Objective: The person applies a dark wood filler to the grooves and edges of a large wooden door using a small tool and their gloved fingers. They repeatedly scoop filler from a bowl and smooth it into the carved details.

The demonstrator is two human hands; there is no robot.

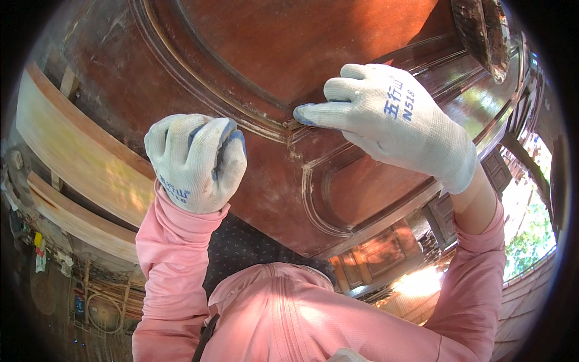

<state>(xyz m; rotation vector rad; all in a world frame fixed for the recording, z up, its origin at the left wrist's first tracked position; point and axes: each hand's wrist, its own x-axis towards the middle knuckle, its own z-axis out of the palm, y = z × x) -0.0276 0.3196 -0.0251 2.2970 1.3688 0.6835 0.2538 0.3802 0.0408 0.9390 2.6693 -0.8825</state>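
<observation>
A reddish-brown wooden door panel [259, 175] with raised, curved moulding fills the area before me. My right hand [386, 114], in a white knitted glove with blue-coated fingertips, reaches across the panel. Its forefinger points left and touches the moulding [265, 128] near a corner joint; the other fingers are curled. Whether something thin sits under these fingertips is hidden. My left hand [196, 160], gloved alike, is closed above the panel's left part, thumb against the bent forefinger. What it may hold is out of sight.
Pale, unfinished curved boards [78, 145] lie to the left. A rough-edged wooden piece [482, 36] juts in at the upper right. More brown panels [377, 253] stand beyond the lower right edge. Wire hoops [105, 311] and small items are at the lower left.
</observation>
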